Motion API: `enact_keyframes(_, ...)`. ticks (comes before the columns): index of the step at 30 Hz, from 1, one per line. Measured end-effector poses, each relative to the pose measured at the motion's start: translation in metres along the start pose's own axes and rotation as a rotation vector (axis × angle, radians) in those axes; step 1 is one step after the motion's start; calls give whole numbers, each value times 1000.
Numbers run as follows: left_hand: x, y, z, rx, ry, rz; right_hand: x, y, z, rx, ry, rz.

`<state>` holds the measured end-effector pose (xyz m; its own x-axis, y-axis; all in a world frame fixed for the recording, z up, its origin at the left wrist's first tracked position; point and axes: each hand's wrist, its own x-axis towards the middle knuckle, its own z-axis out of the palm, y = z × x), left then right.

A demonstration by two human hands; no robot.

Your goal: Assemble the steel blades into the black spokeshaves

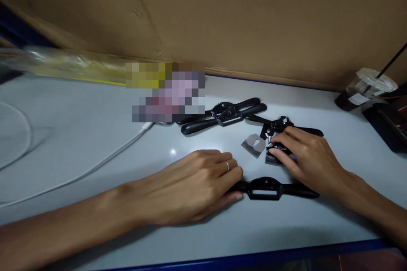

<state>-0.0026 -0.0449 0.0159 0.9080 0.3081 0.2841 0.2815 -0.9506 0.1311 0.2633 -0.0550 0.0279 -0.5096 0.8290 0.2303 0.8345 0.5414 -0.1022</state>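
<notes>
My left hand [213, 186] is closed round the left handle of a black spokeshave body [265, 184] lying at the front, its blade opening bare. Farther right, my right hand [313, 156] reaches down over a cluster of small parts, thumb and forefinger close together; what lies between them is mostly hidden. A small silver screw [269, 139] shows at these fingertips. Beside them rests a flat grey blade [254, 144] with a keyhole slot, and another dark blade edge [271, 160] peeks out beneath the hand. Just behind sits a further black spokeshave [282, 122].
Two more black spokeshaves [225, 116] lie overlapped at the back. A white cable [104, 169] crosses the white table [152, 241] from a pixelated patch. At the right stand a lidded plastic cup [359, 93] with a straw and a dark object [388, 123]. Cardboard [254, 17] lines the back.
</notes>
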Motion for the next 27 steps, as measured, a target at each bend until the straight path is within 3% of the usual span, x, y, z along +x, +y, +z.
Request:
enact_keyframes(7,-3,3,2,37,-16,-57,1,0,-6,-74,-15,-18)
enact_keyframes(12,-5,4,3,101,-14,15,2,4,-10,-136,-110,46)
enact_keyframes(15,-3,0,1,161,52,34,4,8,-12,-71,-153,111)
enact_keyframes(19,-3,-14,-5,324,145,-41,9,22,-20,15,-158,201)
enact_keyframes(23,-6,-29,-10,423,191,-85,12,41,-28,-139,-214,327)
enact_keyframes(27,-9,-39,-12,473,162,-229,11,54,-31,-265,-179,365)
